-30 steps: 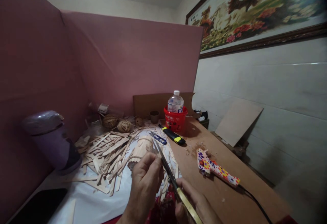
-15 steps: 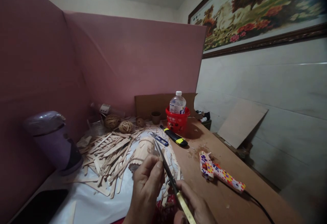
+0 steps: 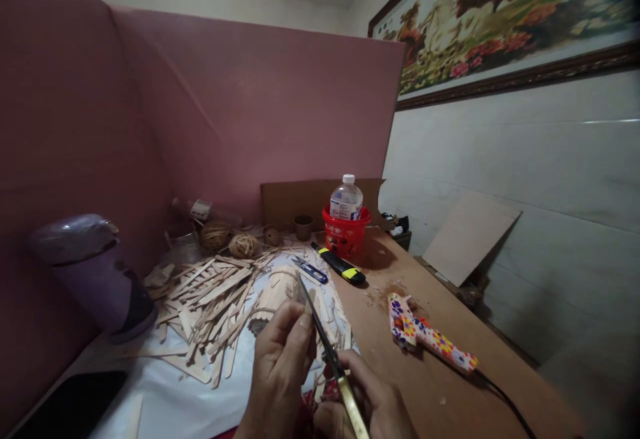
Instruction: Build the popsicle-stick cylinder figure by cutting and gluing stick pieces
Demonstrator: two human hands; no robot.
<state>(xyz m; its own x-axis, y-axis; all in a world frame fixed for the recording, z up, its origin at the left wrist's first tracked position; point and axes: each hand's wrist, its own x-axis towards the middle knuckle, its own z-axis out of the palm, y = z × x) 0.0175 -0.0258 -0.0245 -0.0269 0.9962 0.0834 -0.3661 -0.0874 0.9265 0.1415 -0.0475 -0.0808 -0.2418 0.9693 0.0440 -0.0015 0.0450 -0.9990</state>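
Observation:
My right hand [image 3: 373, 392] is closed around the gold-coloured handles of a pair of scissors [image 3: 327, 352], whose dark blades point up and away. My left hand [image 3: 283, 359] pinches a small piece of wooden stick [image 3: 309, 304] between thumb and forefinger, right beside the blades. Most of that piece is hidden by the fingers. Just beyond my left hand, a barrel-shaped object made of wooden sticks [image 3: 277, 289] lies on its side on the white sheet. A heap of flat wooden craft sticks [image 3: 215, 299] spreads to its left.
Blue thread snips [image 3: 313, 271], a black and yellow utility knife [image 3: 343, 267] and a red bucket [image 3: 345, 235] holding a plastic bottle stand beyond. A flowered glue gun [image 3: 430, 335] with a cord lies right. Twine balls [image 3: 243, 245] and a purple flask-like container [image 3: 100, 279] are left.
The scissors and my right hand have shifted slightly left, close against my left hand. The pinch on the small piece stays. The view has moved a little.

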